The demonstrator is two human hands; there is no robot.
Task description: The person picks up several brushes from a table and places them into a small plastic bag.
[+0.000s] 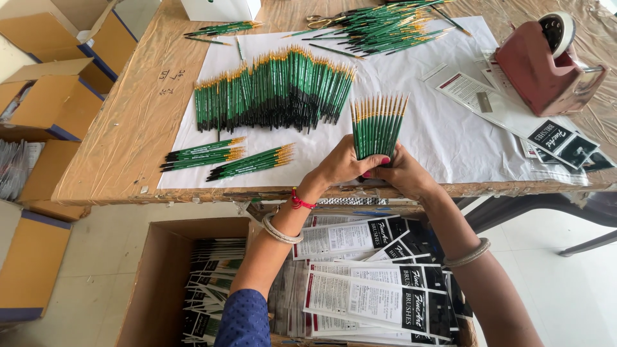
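Both hands, left (344,164) and right (403,172), meet side by side, fingers curled closed.

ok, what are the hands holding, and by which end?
Both the left hand and right hand grip one fanned bundle of green brushes at its lower end, gold-tipped ends pointing up.

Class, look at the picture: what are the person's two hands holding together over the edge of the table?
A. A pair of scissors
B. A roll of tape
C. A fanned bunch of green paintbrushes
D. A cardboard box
C: the left hand and the right hand together grip a fanned bunch of green paintbrushes, standing upright over the white paper.
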